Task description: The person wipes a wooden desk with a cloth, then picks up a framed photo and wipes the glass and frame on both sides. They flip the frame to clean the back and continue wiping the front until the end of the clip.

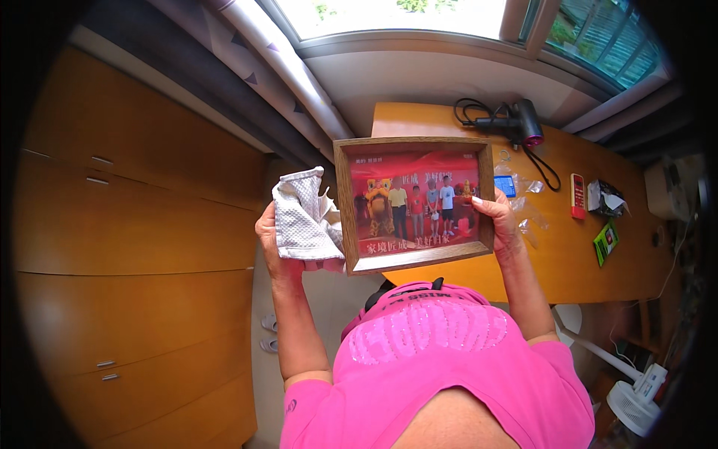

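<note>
A wooden cabinet [134, 224] stands at left, then a curtain [307, 82]; the desk [557, 266], bearing a black hair dryer [526, 123], is partly hidden by the framed picture [415, 200]. The left hand [268, 238] curls round a bunched pale cloth [303, 217] at its left edge; the right hand [501, 219] grips its right side, thumb in front.

A wooden desk [568, 262] carries a black hair dryer [527, 123] at the far side (its cord [465, 103] loops left), a blue item [505, 185], clear plastic [531, 228] and, farther right, a red device [577, 196], a dark packet [600, 200] and a green packet [606, 242]. Shoes [269, 345] rest on the floor [268, 382], left.
</note>
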